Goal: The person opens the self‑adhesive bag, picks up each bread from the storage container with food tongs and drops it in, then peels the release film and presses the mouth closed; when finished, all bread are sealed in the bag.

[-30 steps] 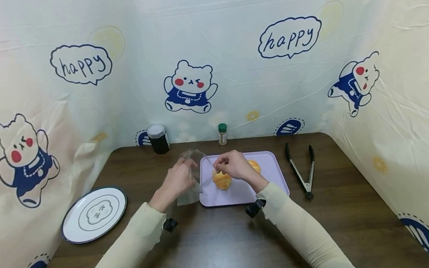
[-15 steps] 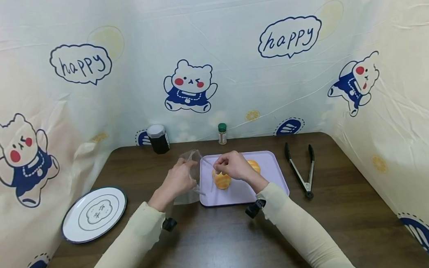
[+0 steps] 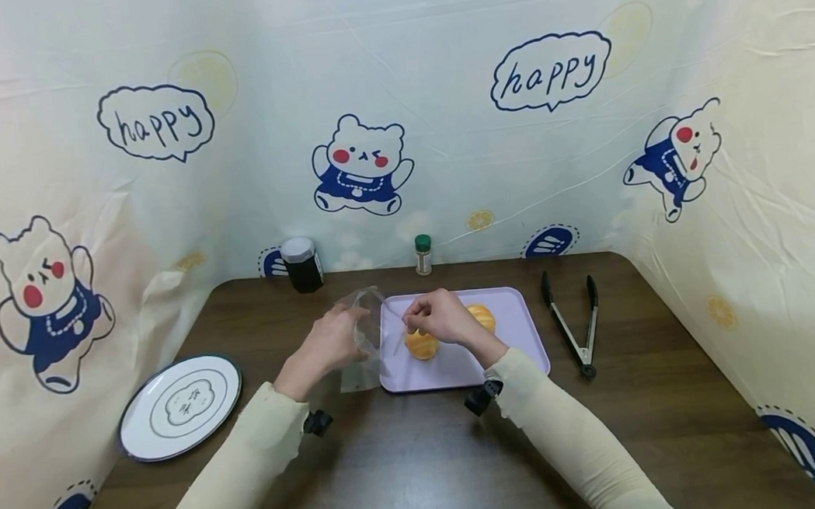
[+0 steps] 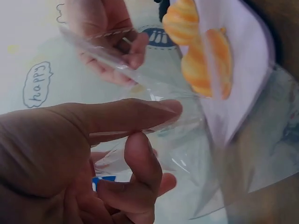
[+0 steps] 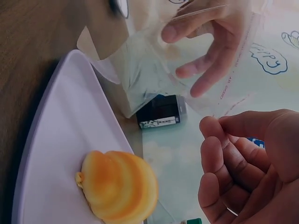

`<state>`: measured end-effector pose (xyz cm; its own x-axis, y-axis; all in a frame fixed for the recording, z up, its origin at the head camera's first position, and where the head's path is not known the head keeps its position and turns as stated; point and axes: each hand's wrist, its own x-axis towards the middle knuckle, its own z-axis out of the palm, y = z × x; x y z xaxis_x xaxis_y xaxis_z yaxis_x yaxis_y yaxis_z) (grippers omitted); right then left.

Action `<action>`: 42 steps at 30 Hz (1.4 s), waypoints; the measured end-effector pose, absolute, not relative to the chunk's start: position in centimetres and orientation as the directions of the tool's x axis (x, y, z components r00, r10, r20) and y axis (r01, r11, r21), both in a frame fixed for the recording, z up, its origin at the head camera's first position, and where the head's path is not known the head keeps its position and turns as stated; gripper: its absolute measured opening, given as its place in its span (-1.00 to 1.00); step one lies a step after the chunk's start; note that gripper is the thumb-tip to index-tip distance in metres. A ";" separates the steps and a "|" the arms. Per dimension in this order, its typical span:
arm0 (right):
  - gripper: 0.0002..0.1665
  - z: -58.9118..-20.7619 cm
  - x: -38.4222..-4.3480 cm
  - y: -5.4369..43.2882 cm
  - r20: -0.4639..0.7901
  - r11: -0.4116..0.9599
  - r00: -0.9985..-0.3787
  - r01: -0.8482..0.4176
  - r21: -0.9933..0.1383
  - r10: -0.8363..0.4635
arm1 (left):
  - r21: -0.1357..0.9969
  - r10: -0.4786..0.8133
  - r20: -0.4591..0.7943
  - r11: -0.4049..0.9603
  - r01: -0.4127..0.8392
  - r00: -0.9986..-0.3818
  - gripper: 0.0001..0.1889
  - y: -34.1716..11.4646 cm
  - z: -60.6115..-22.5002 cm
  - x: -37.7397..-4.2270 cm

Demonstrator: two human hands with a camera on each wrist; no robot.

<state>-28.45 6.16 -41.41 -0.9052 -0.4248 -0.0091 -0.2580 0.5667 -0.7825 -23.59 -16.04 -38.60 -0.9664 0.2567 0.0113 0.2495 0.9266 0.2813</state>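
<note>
A clear plastic bag (image 3: 362,375) is stretched between the two hands over the left edge of the lilac tray (image 3: 514,349). My left hand (image 3: 325,341) holds the bag's left side, thumb across the film and fingers curled below it in the left wrist view. Thumb and forefinger of my right hand (image 3: 442,316) pinch the bag's upper right edge, with faint red print on the film (image 5: 231,79) nearby. Just under the right hand, a golden striped bread roll (image 3: 422,347) lies on the tray. A second roll (image 3: 482,315) sits behind, partly hidden by that hand.
Metal tongs (image 3: 584,337) with black tips lie spread open right of the tray. A white plate (image 3: 179,408) with a dark rim is at the table's left. Along the back stand a dark jar (image 3: 303,270) and a small green-capped bottle (image 3: 423,255).
My left hand has shifted slightly left and toward me, and the bag's film has changed shape. The right hand keeps its pinch, almost still.
</note>
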 end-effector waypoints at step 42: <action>-0.82 -42.9 -27.5 3.6 0.050 0.567 -0.839 -0.409 -0.715 -0.542 | 0.148 0.341 -0.012 0.930 0.335 -0.940 -0.60 -16.8 -37.7 -23.4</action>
